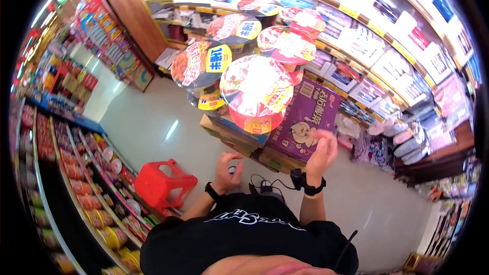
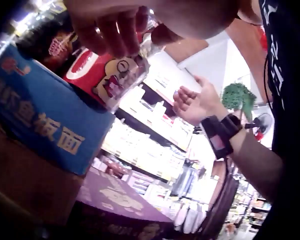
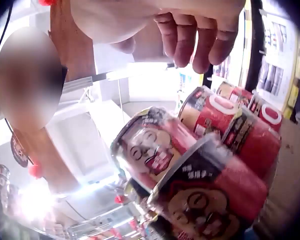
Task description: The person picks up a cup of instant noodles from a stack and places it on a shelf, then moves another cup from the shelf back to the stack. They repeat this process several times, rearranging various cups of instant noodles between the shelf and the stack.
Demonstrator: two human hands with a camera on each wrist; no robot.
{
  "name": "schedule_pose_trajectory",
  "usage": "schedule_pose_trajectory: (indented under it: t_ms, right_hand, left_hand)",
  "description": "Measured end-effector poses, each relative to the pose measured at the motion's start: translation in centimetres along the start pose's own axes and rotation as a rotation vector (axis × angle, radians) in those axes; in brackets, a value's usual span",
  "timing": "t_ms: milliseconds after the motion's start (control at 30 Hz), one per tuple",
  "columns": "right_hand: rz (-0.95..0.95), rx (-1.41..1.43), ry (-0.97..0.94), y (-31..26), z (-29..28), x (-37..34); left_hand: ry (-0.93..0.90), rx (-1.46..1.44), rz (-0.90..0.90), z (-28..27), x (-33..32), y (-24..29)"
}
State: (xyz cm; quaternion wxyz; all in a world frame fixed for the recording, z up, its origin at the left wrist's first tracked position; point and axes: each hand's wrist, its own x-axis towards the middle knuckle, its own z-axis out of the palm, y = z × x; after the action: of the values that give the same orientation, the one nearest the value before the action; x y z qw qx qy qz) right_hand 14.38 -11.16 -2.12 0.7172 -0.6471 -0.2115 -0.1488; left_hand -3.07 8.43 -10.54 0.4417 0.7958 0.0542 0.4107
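Observation:
In the head view, several instant noodle cups with black or red sides stand grouped on cardboard boxes, a red cup nearest and a black cup at its left. My left hand is just below the boxes' near edge, fingers loosely bent, holding nothing. To the right, my right hand is raised by the purple box, empty, fingers relaxed. The left wrist view has the left hand across a red cup; contact is unclear. Cups show below the right hand in the right wrist view.
A red plastic stool stands on the floor at the left, beside shelves of packaged food. Shelves of boxed goods run behind the cups. A blue box lies under the cups. Cables hang between my arms.

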Motion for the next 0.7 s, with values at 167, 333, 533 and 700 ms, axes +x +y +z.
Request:
schedule_pose_trajectory:
  t_ms: [167, 333, 533, 700]
  right_hand:
    - [0.128, 0.22, -0.336, 0.2, 1.4, -5.0]
    - [0.309, 0.178, -0.978, -1.3, 3.7, -9.5]
    - [0.378, 0.322, -1.437, -2.6, 6.3, -12.5]
    - [0.191, 0.299, -1.89, -5.7, 9.9, -18.1]
  left_hand:
    - [0.125, 0.183, -0.188, 0.0, -0.9, 3.3]
    - [0.195, 0.371, -0.078, -0.2, -3.4, 7.1]
    - [0.071, 0.536, -0.344, -3.5, -11.0, 9.9]
    - [0.21, 0.521, -0.594, -6.4, -17.8, 13.6]
